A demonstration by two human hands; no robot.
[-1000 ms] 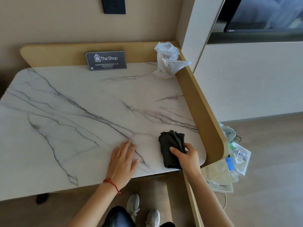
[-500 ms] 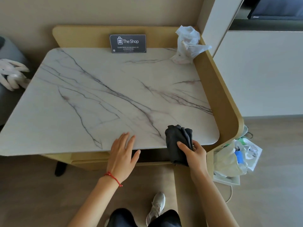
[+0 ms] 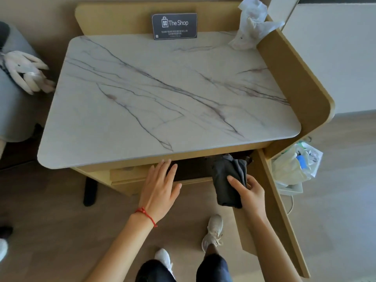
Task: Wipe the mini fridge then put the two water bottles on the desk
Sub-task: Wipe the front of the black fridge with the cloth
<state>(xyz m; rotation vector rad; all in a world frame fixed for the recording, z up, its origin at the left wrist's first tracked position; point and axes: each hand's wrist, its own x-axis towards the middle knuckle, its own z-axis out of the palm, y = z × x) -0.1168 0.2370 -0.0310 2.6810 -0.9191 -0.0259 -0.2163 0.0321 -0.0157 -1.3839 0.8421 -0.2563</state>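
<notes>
I see one marble worktop (image 3: 162, 94), one sign (image 3: 174, 26) and one crumpled bag (image 3: 252, 23) at its back. Below its front edge, my left hand (image 3: 159, 190) hovers flat and empty; my right hand (image 3: 251, 193) grips one dark cloth (image 3: 227, 182). No fridge or bottles are in view.

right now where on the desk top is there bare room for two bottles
Most of the marble top is bare: the whole stretch from the sign at the back to the front edge, and left to the rounded corners. Only the back right corner is taken, by the crumpled plastic. Both hands, left and right with the cloth, are below the front edge.
</notes>
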